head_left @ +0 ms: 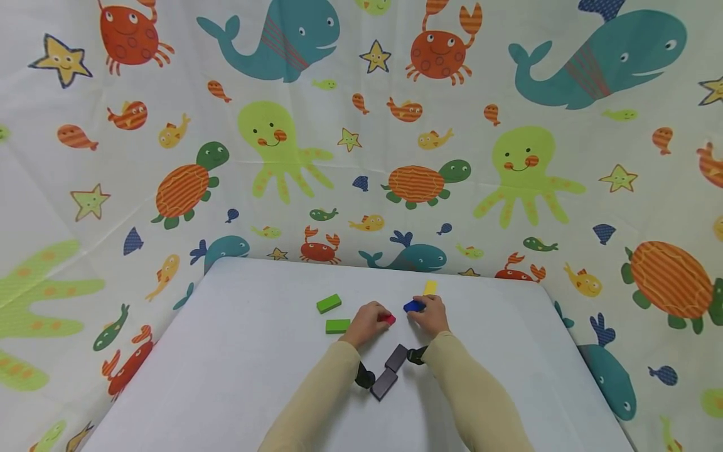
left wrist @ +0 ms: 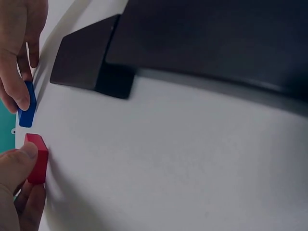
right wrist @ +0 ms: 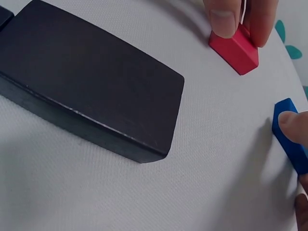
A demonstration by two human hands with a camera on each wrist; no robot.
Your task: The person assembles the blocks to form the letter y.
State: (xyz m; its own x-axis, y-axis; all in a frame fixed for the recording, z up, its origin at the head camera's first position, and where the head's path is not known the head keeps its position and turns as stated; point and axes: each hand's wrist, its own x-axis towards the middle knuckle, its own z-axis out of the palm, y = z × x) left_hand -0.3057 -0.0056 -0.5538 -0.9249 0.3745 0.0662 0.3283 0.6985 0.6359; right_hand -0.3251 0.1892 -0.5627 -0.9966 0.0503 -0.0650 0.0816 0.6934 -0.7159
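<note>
My left hand (head_left: 368, 321) pinches a red block (head_left: 388, 319) between thumb and fingers, close over the white table. To its right, my right hand (head_left: 432, 314) grips a blue block (head_left: 414, 306) with the thumb on its near side. In the left wrist view the red block (left wrist: 38, 158) and the blue block (left wrist: 28, 107) sit near each other with a small gap between. The right wrist view shows the red block (right wrist: 237, 50) and, lower right, the blue block (right wrist: 288, 135) under the thumb. Just beyond the right hand lies a yellow block (head_left: 430, 287).
Two dark blocks, a farther one (head_left: 396, 358) and a nearer one (head_left: 384, 383), lie end to end between my forearms. Left of my left hand are two green blocks, one angled (head_left: 329, 304) and one straight (head_left: 337, 326). A sea-animal cloth (head_left: 361, 207) hangs behind the table (head_left: 248, 351).
</note>
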